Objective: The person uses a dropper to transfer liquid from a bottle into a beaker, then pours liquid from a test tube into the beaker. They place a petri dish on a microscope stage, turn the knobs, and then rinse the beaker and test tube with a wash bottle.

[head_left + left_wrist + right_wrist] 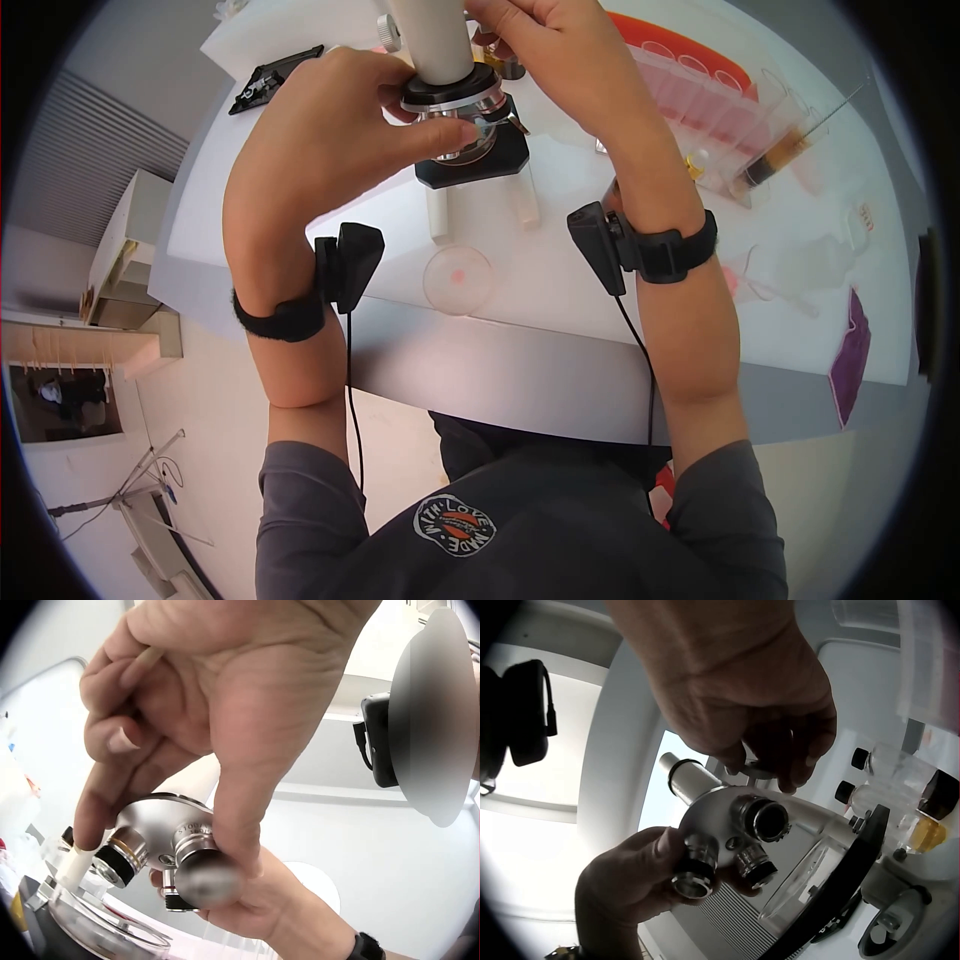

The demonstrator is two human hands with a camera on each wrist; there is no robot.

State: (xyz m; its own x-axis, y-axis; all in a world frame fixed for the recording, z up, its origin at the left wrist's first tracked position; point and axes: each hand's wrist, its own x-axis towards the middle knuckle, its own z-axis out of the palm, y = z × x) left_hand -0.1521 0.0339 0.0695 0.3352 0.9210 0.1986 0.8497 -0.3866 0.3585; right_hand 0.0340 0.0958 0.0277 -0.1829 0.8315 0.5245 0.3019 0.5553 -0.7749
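A white microscope stands at the far side of the table, its black stage facing me. My left hand reaches in from the left and grips the revolving nosepiece, thumb on one objective and fingers on the opposite side. Several silver objectives point down from it over the stage. Behind the tube, my right hand pinches a small round knob on the microscope's arm, fingers partly hidden in the head view. Near the front edge lies a clear petri dish with a pink spot.
To the right are a rack of clear tubes, an orange-red tray, a syringe with brown contents, clear glassware and a purple cloth. A black object lies at the back left. Capped bottles stand beyond the microscope.
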